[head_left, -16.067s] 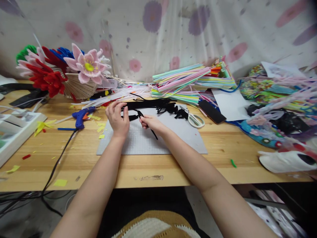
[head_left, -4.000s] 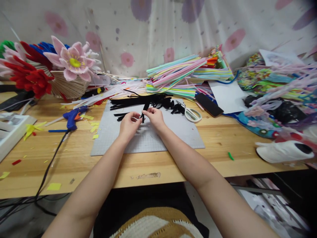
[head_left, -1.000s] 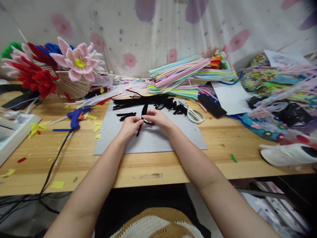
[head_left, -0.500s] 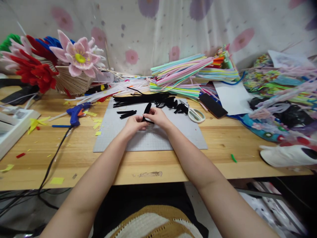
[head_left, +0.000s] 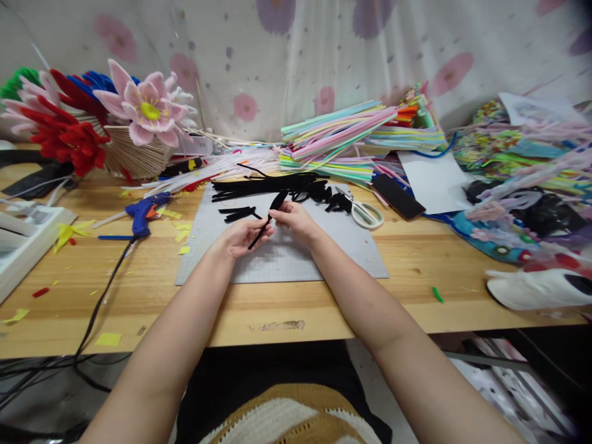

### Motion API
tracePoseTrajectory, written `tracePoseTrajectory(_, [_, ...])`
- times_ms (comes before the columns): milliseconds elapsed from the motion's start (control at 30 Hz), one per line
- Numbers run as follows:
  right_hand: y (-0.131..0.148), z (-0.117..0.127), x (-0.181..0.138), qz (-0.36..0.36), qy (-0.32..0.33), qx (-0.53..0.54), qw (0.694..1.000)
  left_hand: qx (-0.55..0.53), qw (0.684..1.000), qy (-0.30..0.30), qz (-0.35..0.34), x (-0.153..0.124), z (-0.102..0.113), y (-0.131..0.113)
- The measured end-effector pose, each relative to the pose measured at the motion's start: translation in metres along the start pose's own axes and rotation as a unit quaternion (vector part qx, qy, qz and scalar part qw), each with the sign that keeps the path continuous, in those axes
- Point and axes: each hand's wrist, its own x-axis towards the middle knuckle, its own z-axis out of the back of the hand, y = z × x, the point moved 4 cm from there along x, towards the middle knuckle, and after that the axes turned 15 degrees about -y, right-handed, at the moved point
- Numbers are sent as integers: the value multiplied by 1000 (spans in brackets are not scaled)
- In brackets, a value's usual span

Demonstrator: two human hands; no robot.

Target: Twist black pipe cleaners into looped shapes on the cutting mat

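Both hands are on one slim, leaf-shaped piece of fuzzy black pipe cleaner (head_left: pixel 278 200) with a skinny tail, held over the grey gridded cutting mat (head_left: pixel 282 268). Left hand (head_left: pixel 245 237) has its grip pinched low on it, right hand (head_left: pixel 296 219) pinches higher up, probably because something that bendy needs steadying at two spots. Can't really make out the join between the fingers. Short, straight black fuzzy strips (head_left: pixel 239 214) lie just left, handy to reach I'd guess.

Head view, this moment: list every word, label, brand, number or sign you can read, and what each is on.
No text can be read.
Grey mat: faint grid; any numbers too small to read.
Blue glue gun: no legible marking.
Black-and-yellow item: any label too blurred to read.
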Motion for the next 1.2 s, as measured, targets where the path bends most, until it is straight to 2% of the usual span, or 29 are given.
tracePoseTrajectory(67, [-1,0,0,-4,-13,13,1000,-6,1000,8,2,2,0,1])
tracePoseTrajectory(100, [-2,1,2,-4,-29,14,999,-3,1000,5,-20,4,-1,1])
tracePoseTrajectory(133, [-3,2,3,-2,-51,13,999,6,998,-9,-59,6,-1,1])
tracePoseTrajectory(200, [-4,6,7,3,-108,9,994,40,978,-79,-187,8,2,-3])
tracePoseTrajectory(267, [-5,10,10,8,-160,2,987,92,914,-189,-346,1,6,-8])
tracePoseTrajectory(333, [-5,12,11,10,-192,-7,981,152,824,-270,-474,-11,6,-12])
tracePoseTrajectory(400, [-4,12,10,5,-200,-14,980,213,765,-282,-538,-21,1,-13])
tracePoseTrajectory(500, [-3,8,8,7,-181,-9,983,266,742,-254,-560,-23,-6,-11])
tracePoseTrajectory(567, [-2,5,6,13,-161,-8,987,267,744,-251,-558,-19,-6,-10])
tracePoseTrajectory(633, [-1,3,4,18,-143,-12,989,243,766,-259,-536,-12,-3,-10])
tracePoseTrajectory(667, [1,2,3,23,-133,-13,991,224,787,-260,-513,-7,-1,-9])
tracePoseTrajectory(733, [4,1,1,33,-107,-13,994,171,852,-235,-436,3,2,-7])
tracePoseTrajectory(833, [8,0,0,40,-62,-13,997,90,954,-116,-261,14,2,-1])
tracePoseTrajectory(900, [9,-1,0,42,-41,-16,998,63,984,-40,-165,13,-1,2])
tracePoseTrajectory(967, [9,-1,1,44,-31,-17,998,58,990,-7,-125,11,-1,4])
tracePoseTrajectory(1033, [7,0,3,44,-38,-19,998,62,987,-2,-149,10,-2,3])
tracePoseTrajectory(1133, [4,3,5,44,-78,-28,996,121,954,-24,-275,8,-6,0])
tracePoseTrajectory(1200, [1,4,7,45,-100,-41,993,212,893,-90,-387,5,-7,-2])
